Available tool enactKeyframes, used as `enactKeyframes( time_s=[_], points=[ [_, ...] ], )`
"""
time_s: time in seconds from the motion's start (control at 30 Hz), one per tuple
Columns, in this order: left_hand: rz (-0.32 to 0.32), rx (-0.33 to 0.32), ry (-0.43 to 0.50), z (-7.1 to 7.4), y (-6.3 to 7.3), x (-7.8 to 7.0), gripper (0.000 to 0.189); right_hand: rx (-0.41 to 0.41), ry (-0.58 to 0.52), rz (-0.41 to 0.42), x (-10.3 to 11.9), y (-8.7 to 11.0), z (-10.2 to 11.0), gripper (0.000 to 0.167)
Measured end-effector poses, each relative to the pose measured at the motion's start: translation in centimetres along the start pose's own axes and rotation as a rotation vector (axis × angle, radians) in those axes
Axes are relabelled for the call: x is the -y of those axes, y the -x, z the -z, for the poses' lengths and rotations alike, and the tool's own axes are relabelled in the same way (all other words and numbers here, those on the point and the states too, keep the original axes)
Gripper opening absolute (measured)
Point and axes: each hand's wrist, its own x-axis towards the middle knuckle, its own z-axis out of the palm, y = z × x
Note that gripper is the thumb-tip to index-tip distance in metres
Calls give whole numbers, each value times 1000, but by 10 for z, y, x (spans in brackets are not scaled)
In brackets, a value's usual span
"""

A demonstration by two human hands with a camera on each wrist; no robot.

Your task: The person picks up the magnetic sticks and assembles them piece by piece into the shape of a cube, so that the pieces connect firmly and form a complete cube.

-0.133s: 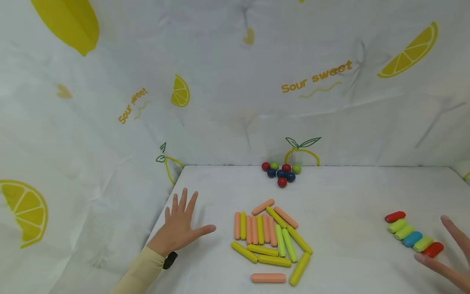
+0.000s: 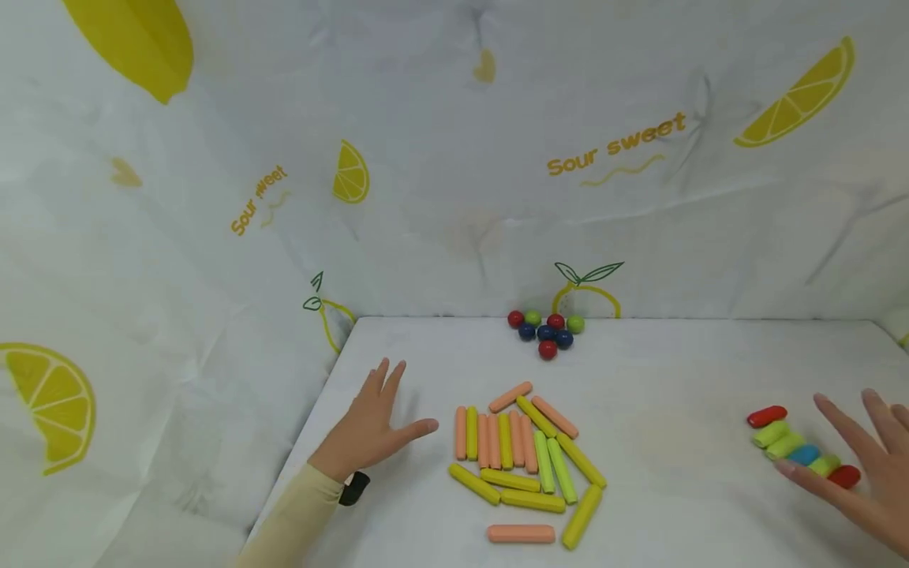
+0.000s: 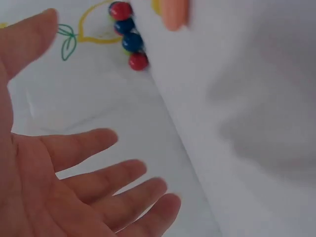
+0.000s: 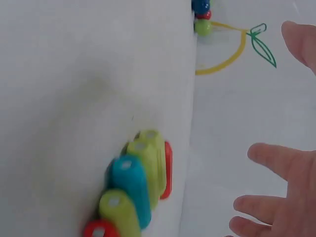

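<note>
My left hand (image 2: 369, 432) hovers with fingers spread, left of a group of peach, yellow and light green sticks. It touches nothing; the left wrist view shows its bare palm and straight fingers (image 3: 106, 180). A peach stick (image 2: 521, 534) lies apart at the front, beside a slanted yellow stick (image 2: 582, 517). At the right edge, my right hand (image 2: 877, 473) holds nothing, its fingers spread. From the head it partly covers a slanting row of short rounded pieces: red, light green and a blue piece (image 4: 132, 187). The right wrist view shows the hand apart from them.
Small red, green and dark blue balls (image 2: 546, 334) cluster at the table's back edge. Behind the white table (image 2: 675, 410) hangs a white cloth (image 2: 440, 197) printed with lemons and lettering. A dark band (image 2: 354, 489) sits on the left wrist.
My left hand has shifted right, toward the sticks. My right hand has come left, further into view and over part of the row of short pieces. The objects lie as before.
</note>
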Motion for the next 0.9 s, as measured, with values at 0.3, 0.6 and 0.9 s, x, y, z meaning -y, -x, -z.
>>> enactKeyframes(
  time_s=[0.3,0.6,0.9],
  points=[
    [-116,175,188,-13,-90,-78,57,195,-256,345,102,-83,15,90],
    [-59,294,232,-29,-127,-96,38,246,-326,437,187,-154,-3,73],
    [5,355,258,-48,-125,-105,27,308,-367,404,210,-195,-19,63]
  ],
)
